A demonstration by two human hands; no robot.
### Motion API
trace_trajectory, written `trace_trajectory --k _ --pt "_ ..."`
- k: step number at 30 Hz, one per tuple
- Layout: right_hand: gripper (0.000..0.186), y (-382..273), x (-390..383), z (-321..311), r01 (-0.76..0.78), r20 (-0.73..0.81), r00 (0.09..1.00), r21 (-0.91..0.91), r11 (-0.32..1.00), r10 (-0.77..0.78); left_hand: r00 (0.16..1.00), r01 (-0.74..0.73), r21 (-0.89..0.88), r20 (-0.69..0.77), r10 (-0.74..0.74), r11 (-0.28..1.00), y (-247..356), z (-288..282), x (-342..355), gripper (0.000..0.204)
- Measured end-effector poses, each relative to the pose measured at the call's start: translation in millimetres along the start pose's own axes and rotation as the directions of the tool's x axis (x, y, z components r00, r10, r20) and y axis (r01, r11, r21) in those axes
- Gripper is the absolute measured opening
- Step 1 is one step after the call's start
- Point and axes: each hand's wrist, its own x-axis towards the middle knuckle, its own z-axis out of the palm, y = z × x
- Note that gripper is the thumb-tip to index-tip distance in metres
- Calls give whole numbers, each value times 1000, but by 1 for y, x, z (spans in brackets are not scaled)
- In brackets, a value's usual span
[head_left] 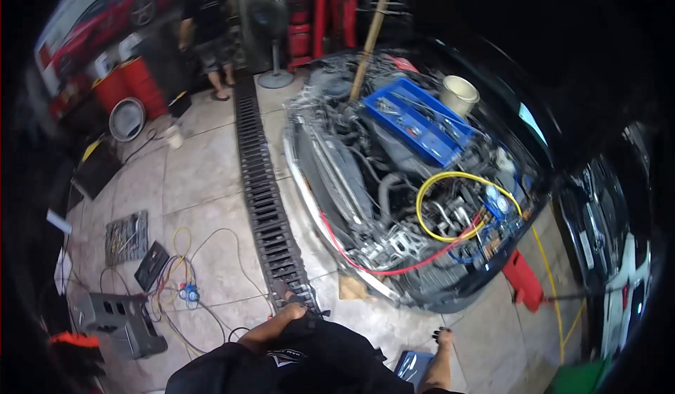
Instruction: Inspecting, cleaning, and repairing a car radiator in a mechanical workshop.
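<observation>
Nearby, coiled yellow hose (pixel 450 204), ribbed grate (pixel 264 190)

Dim garage scene, brightest on pale floor tiles (pixel 204 176) at 9 o'clock, glare on chrome of open engine bay (pixel 415 204) at centre, heavy black vignette from 12 to 5 o'clock, strong fisheye bending at rim, soft blur towards 10 o'clock.

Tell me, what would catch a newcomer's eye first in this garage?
The open engine bay at centre right, with a blue tool tray resting on top and a yellow hose and red hose looping over it. A long floor drain grate runs down the middle, and a red car sits at upper left.
</observation>
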Motion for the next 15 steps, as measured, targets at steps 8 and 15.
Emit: trace_trajectory --k 8,15 --pt "32 -217 -64 400 200 829 541 -291 936 142 936 -53 -181 -351 -14 982 -143 -119 -28 47" --pt "21 -318 -26 558 559 943 333 -214 801 19 542 -206 -798 -575 -613 566 -322 -150 -116 29"
